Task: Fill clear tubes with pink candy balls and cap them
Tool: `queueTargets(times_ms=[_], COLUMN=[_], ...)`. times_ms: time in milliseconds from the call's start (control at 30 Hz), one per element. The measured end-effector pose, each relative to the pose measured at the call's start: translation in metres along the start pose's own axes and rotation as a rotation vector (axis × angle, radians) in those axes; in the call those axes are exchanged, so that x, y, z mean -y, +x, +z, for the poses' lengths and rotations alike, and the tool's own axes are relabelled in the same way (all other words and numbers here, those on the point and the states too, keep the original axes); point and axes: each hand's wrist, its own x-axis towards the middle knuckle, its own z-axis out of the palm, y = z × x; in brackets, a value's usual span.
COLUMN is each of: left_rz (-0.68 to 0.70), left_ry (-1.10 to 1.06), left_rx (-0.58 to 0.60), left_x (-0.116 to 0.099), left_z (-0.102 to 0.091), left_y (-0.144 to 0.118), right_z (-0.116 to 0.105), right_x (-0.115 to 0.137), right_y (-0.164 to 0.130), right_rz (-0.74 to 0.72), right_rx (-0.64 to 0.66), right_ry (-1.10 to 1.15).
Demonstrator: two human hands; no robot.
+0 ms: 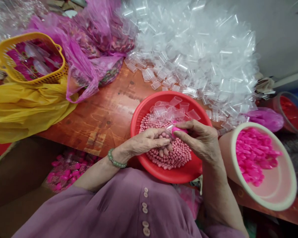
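Baskets first: from my remote seat I see a yellow basket [31, 58] at far left, resting on a yellow plastic sheet [22, 109] and filled with pink packets, out of the hands' way. Beside it, pink plastic bags [89, 49] slump on the wooden worktop [106, 112].

My left hand [146, 143] hovers over the red bowl [139, 115], its grip pressed together on what looks like a few pink beads [175, 155], drawn from the heap directly below so strays drop back in. The right hand [201, 138] pinches a small clear tube with a pink cap [176, 129] at its fingertips, tilted toward the left hand, right above the beads.

Empty clear tubes [173, 109] lie on the bowl's far side, fed by the big tube pile [201, 56] behind. At right, a cream bowl [285, 198] tilts inward, keeping pink caps [253, 155] within easy reach.
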Motion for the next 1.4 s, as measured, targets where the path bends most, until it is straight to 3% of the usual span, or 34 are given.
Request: queueTargets(times_ms=[400,500,667,800,933,1033,1267,1400], left_rz=[-0.042,-0.03,-0.001,0.028,0.033,0.04,0.001,0.007], left_ry=[0.092,0.09,0.001,-0.158,-0.301,-0.329,-0.322,-0.371], left_rx=[-0.049,-0.083,-0.053,-0.014,0.048,0.043,0.035,0.001], left_x=[-0.003,-0.005,-0.003,-0.001,0.0,0.001,0.004,0.005], left_z=[0.007,0.008,0.004,-0.001,-0.005,-0.006,-0.007,-0.009], left_y=[-0.002,-0.001,-0.002,-0.001,0.002,0.004,0.001,0.001], right_z=[-0.032,-0.039,-0.036,-0.017,0.012,0.028,0.042,0.044], right_x=[0.025,0.028,0.017,0.004,-0.003,-0.001,0.007,0.009], right_y=[0.024,0.028,0.018,0.005,-0.002,-0.002,-0.002,-0.004], right_rz=[-0.019,-0.015,0.1,0.228,0.206,0.19,0.281,0.204], right_rx=[0.524,0.58,0.395,0.009,-0.297,-0.33,-0.243,-0.265], right_ry=[-0.239,-0.313,-0.193,0.122,0.319,0.314,0.22,0.08])
